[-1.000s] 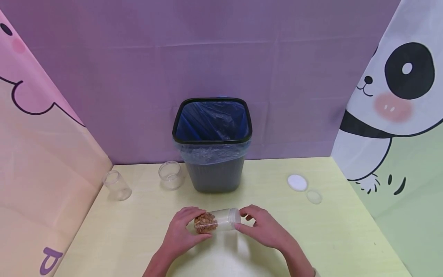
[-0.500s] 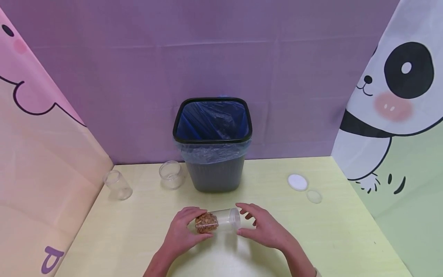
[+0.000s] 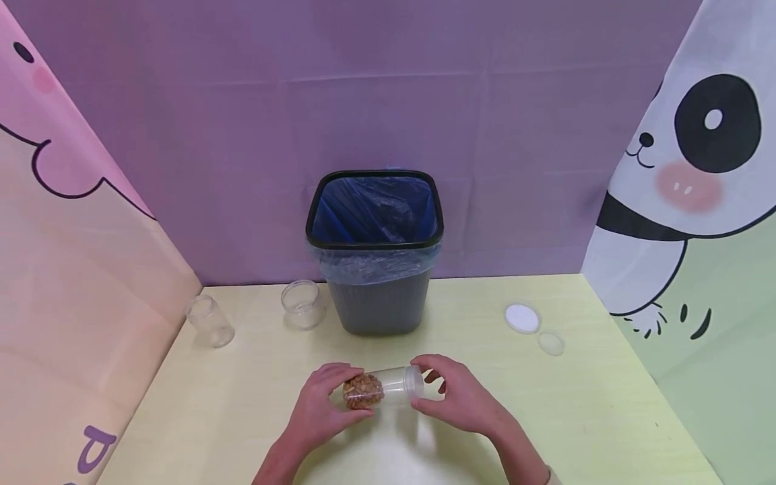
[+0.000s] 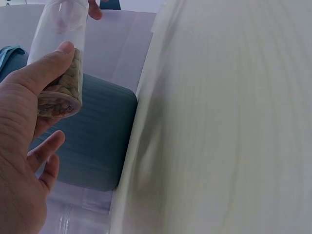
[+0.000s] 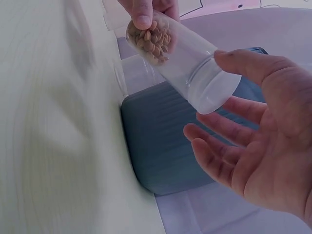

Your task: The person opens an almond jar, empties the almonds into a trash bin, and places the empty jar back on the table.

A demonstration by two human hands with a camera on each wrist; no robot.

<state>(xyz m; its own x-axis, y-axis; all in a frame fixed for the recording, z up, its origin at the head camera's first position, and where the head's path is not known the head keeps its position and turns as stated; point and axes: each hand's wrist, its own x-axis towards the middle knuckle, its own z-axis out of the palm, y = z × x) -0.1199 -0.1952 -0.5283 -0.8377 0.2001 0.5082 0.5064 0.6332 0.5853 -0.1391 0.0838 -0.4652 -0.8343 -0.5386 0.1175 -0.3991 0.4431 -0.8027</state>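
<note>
A clear plastic jar (image 3: 391, 386), part filled with brown nuts or seeds (image 5: 152, 42), lies on its side in the air over the table. My left hand (image 3: 322, 402) grips its bottom end, thumb on the near side and fingers on the far side. At the other end is a frosted screw lid (image 5: 214, 87). My right hand (image 3: 453, 394) pinches this lid between thumb and index finger, while the other fingers stay loosely bent below it in the right wrist view. The left wrist view shows the left thumb (image 4: 58, 58) pressed along the jar wall.
A grey bin (image 3: 378, 303) with a blue bag stands behind the hands. A tall clear jar (image 3: 210, 322) and a short clear jar (image 3: 302, 306) stand at the back left. A white lid (image 3: 522, 318) and a smaller translucent lid (image 3: 551, 343) lie at the right.
Half a second ago the right hand's fingers were spread a little off the lid; now thumb and index finger have closed on its rim. The left hand keeps its hold on the jar.
</note>
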